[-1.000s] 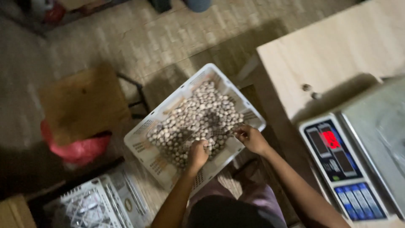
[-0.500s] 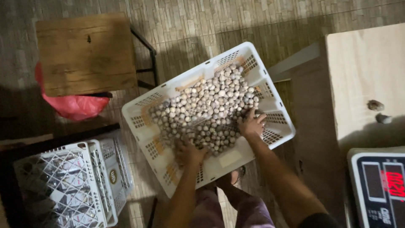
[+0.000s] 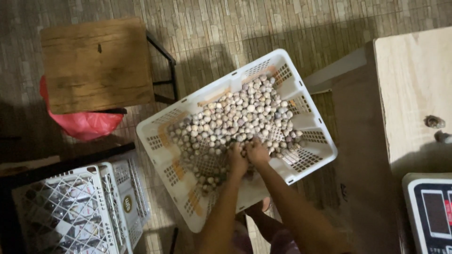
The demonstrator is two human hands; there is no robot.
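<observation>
A white slatted plastic crate (image 3: 308, 157) lies on the floor in front of me, filled with several small round pale-brown bulbs (image 3: 235, 120). Both of my hands are down in the heap near the crate's near side. My left hand (image 3: 238, 160) and my right hand (image 3: 257, 151) are side by side, touching each other, with fingers curled into the bulbs. Whether either hand grips any bulbs is hidden by the fingers and the pile.
A wooden stool (image 3: 96, 63) stands at the upper left with a red plastic bag (image 3: 82, 123) under it. Stacked white crates (image 3: 70, 211) sit at the lower left. A pale wooden table (image 3: 414, 89) is at the right, with a weighing scale (image 3: 431, 211) at its near corner.
My hands, apart at first, have come together in the middle of the crate's near side. The view has swung so the scale sits at the lower right edge.
</observation>
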